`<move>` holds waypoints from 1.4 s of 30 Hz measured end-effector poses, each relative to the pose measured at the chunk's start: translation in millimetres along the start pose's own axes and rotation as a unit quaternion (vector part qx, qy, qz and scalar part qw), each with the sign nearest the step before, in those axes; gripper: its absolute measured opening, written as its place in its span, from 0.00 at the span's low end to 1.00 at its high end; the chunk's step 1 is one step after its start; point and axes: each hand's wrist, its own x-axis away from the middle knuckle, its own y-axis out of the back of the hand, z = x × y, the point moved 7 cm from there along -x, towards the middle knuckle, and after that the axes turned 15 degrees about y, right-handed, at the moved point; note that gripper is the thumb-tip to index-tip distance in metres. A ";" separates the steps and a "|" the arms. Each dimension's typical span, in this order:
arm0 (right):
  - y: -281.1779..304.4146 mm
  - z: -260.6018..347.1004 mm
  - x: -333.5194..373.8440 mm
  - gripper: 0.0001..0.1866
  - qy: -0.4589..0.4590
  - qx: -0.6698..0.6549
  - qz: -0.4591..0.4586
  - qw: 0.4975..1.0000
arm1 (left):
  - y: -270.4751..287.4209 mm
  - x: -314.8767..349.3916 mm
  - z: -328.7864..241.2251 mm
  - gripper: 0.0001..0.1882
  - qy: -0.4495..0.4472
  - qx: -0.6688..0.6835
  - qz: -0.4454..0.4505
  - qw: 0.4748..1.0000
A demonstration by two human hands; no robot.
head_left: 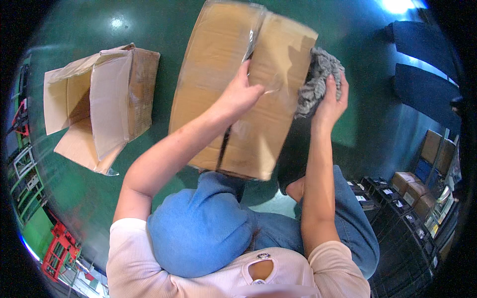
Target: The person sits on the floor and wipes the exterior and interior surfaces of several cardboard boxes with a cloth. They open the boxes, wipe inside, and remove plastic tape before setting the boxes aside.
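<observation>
A large closed brown cardboard box (238, 89) stands on the dark green floor (164, 25) in front of the seated person, its near end against the knees in blue denim trousers (203, 228). A strip of clear glossy packing tape (256, 44) runs along the seam of the box's top flaps. The left hand (241, 92) rests on the middle of the box top with its fingers curled and pinched around a loose end of that tape, which lifts off the cardboard beside the fingertips. The right hand (330, 102) is at the box's right edge, closed around a crumpled grey knitted cloth (318, 77) that presses against the side of the box. To the left, well apart from the large box, an open empty brown cardboard carton (99, 104) lies tipped on its side with its flaps spread out. Stacked black plastic crates (397, 218) and small brown boxes (412, 188) sit at the lower right.
</observation>
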 end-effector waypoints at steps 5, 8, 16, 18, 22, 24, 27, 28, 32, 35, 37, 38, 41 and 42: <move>-26.5 -19.9 -18.5 0.18 0.044 -0.143 -0.045 0.988 | -7.7 12.2 -54.6 0.39 -0.109 0.151 0.159 0.970; -34.7 -14.0 -25.3 0.18 0.021 -0.102 0.002 0.995 | -6.7 3.1 -57.3 0.44 -0.144 0.166 0.101 0.970; -76.3 109.2 102.1 0.18 0.504 0.150 0.401 0.750 | -8.2 -34.7 3.9 0.37 -0.050 0.408 0.263 0.873; -98.5 94.3 70.7 0.17 0.501 0.182 0.314 0.786 | -14.9 -37.6 9.8 0.36 -0.011 0.454 0.312 0.835; -161.4 43.6 -43.7 0.17 0.491 0.309 0.197 0.790 | -26.2 -36.7 15.2 0.39 -0.050 0.365 0.270 0.890; -174.0 35.7 -68.2 0.12 0.468 0.305 0.205 0.804 | -30.5 -36.1 14.2 0.43 -0.088 0.330 0.273 0.899; -155.8 49.6 -33.9 0.16 0.445 0.337 0.299 0.774 | -31.3 -45.7 25.2 0.43 -0.037 0.361 0.270 0.892; -139.3 57.6 -10.6 0.16 0.432 0.311 0.333 0.778 | -31.5 -46.5 24.7 0.42 -0.043 0.384 0.297 0.873; -84.2 78.3 61.2 0.18 0.434 0.224 0.381 0.785 | -25.6 -55.6 29.8 0.40 -0.058 0.371 0.257 0.890; -111.9 55.0 30.5 0.16 0.441 0.279 0.386 0.761 | -25.7 -55.7 27.5 0.41 -0.104 0.302 0.230 0.919; -156.9 43.3 -17.5 0.15 0.504 0.315 0.354 0.723 | -28.6 -54.2 27.5 0.42 -0.093 0.340 0.263 0.898; -178.7 38.4 -47.3 0.16 0.515 0.336 0.324 0.719 | -29.1 -52.6 27.7 0.42 -0.086 0.360 0.275 0.887; -201.6 29.3 -120.0 0.11 0.455 0.363 0.246 0.775 | -25.9 -50.8 25.2 0.44 -0.093 0.328 0.259 0.904; -196.3 21.4 -136.1 0.11 0.362 0.391 0.206 0.821 | -24.8 -50.3 25.0 0.44 -0.093 0.324 0.251 0.907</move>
